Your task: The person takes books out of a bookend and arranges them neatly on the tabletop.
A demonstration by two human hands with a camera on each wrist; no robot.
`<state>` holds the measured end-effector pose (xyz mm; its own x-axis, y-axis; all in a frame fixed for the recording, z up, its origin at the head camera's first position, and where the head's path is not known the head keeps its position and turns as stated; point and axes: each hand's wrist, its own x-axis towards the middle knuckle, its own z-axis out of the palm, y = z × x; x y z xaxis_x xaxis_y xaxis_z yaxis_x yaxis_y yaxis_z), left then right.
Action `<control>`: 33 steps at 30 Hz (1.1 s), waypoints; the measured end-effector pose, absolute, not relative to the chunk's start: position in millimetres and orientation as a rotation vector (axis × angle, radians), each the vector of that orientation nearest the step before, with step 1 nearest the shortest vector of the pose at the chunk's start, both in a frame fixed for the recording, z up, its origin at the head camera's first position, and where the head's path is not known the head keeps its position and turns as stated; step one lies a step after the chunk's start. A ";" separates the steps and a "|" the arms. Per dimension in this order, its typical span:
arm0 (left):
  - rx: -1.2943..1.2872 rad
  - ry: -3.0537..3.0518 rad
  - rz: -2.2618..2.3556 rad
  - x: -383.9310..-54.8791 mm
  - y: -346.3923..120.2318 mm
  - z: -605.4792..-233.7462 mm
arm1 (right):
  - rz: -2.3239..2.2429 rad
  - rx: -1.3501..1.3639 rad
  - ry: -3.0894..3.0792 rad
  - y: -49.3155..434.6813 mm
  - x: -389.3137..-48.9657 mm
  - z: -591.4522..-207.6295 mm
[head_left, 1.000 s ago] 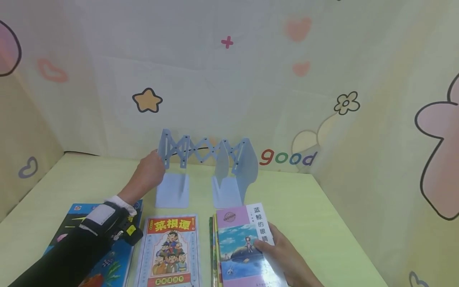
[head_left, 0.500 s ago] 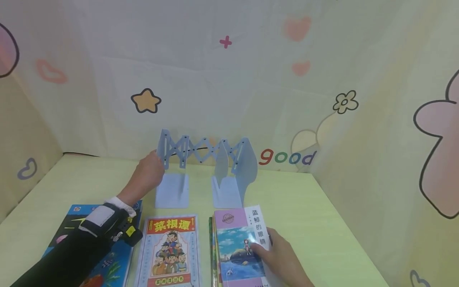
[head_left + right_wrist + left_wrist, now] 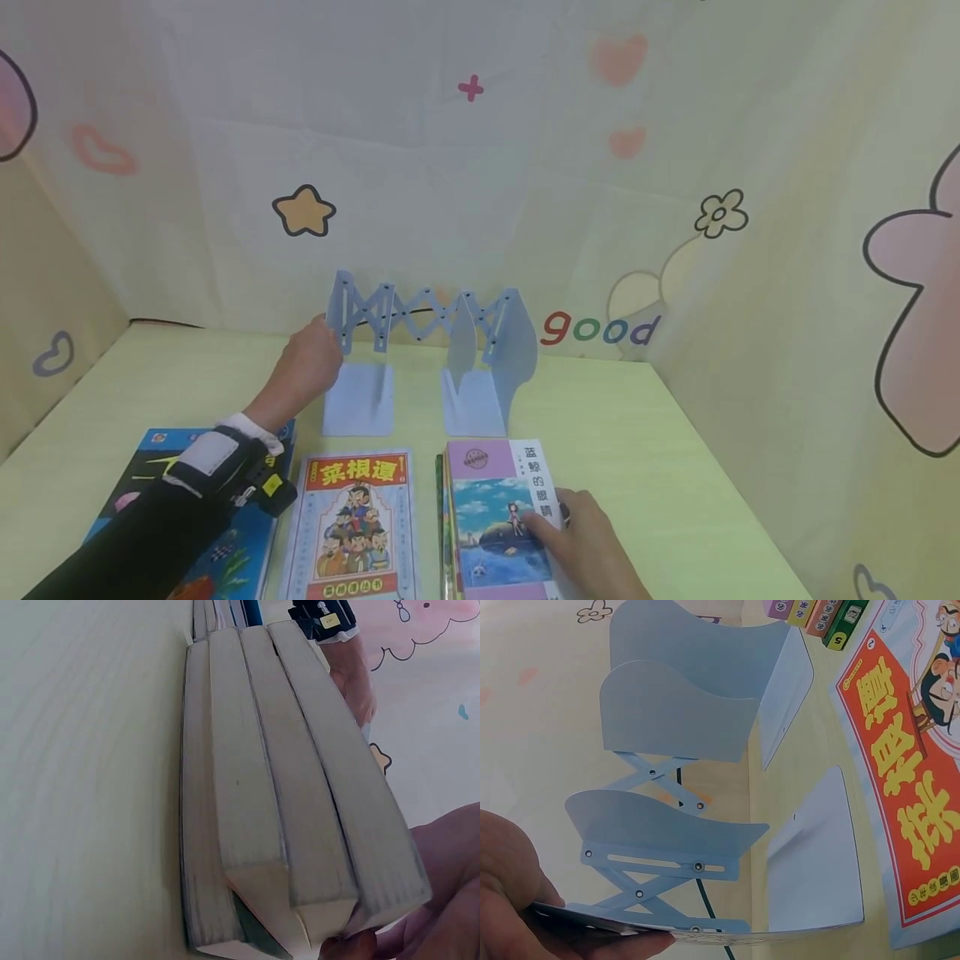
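A light blue expandable bookend stands stretched out at the back of the table. My left hand grips the edge of its left end plate; in the left wrist view the fingers lie along the plate's outer face. At the front right, my right hand holds the right side of a purple-and-blue paperback, thumb on the cover. That paperback tops a stack of several books. In the right wrist view their page edges face the camera, and a fingertip touches the top book's near corner.
A red-titled comic book lies front centre, left of the stack. Further left, a dark blue picture book lies partly under my left forearm. A printed cloth wall rises behind the bookend.
The top paperback has slid towards me and turned straighter on the stack, my right hand moving down with it. My left hand keeps its grip on the bookend.
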<state>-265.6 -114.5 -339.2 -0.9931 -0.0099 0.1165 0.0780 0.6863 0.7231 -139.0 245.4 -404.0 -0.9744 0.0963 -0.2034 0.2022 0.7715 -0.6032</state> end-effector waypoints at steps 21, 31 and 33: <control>-0.057 -2.785 -1.167 -266.7 -114.1 -338.9 | -0.996 0.295 2.770 244.0 -138.5 -407.7; -0.051 -2.803 -1.137 -265.4 -115.4 -336.0 | -1.003 0.286 2.765 245.8 -136.6 -406.6; -0.038 -2.813 -1.114 -263.5 -116.2 -334.0 | -0.992 0.235 2.800 247.7 -136.3 -406.9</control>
<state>-263.5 -116.2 -334.0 -0.9930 -0.0190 0.1163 0.0658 0.7294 0.6809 -136.3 247.7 -406.9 -0.9745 0.0932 -0.2039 0.2008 0.7675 -0.6088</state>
